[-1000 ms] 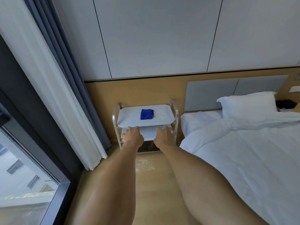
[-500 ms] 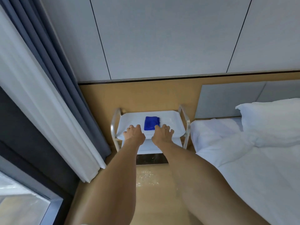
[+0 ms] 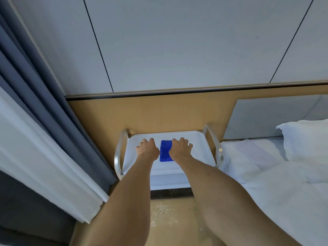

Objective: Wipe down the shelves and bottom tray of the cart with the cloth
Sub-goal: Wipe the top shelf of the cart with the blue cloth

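Observation:
A small white cart with silver side handles stands against the wooden wall panel. A folded blue cloth lies in the middle of its top shelf. My left hand hovers over the shelf just left of the cloth, fingers loosely bent, holding nothing. My right hand is just right of the cloth, fingers spread and relaxed, its edge overlapping the cloth's right side. A lower shelf shows below, partly hidden by my forearms. The bottom tray is hidden.
A bed with white sheets and a pillow lies close on the right. Blue and white curtains hang on the left. A wood floor runs in front of the cart.
Both hands moved forward from the cart's front edge over the top shelf and now flank the cloth. My view has come closer and tilted down.

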A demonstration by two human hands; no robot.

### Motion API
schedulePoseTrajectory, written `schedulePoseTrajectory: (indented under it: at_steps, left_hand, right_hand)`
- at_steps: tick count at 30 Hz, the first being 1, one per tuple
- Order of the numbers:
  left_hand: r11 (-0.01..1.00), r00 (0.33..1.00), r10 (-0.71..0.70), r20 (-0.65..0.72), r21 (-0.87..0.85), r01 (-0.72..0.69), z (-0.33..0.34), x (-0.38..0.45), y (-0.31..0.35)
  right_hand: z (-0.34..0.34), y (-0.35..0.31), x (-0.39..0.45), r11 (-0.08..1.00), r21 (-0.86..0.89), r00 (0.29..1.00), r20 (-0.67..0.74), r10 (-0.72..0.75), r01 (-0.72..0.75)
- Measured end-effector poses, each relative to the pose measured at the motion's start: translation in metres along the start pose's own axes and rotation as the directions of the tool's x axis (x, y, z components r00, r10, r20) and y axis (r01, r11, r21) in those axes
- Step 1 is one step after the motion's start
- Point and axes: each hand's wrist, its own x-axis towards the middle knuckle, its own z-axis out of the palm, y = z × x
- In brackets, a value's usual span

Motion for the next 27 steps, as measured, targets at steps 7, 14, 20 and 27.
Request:
schedulePoseTrajectory:
  at_steps: [7,14,20,27]
  left_hand:
    - [1.000,0.998,0.009,0.059,0.011,-0.010,0.014,0.131,0.005]
    - [0.999,0.990,-0.011,0.143,0.046,0.005,0.066,0.231,0.006]
    - [0.994,0.977,-0.069,0.204,0.093,0.051,0.134,0.310,-0.002]
    - [0.987,0.974,-0.064,0.216,0.158,0.029,0.195,0.369,-0.017]
  right_hand:
    - [0.015,-0.017,0.121,1.000,0.001,0.998,0.053,0.017,-0.017]
    - [0.071,-0.017,0.222,0.998,0.026,0.987,0.155,0.044,-0.049]
    - [0.159,-0.020,0.306,0.999,0.019,0.936,0.350,0.034,-0.043]
    - [0.248,-0.007,0.349,0.994,0.028,0.880,0.469,0.081,-0.107]
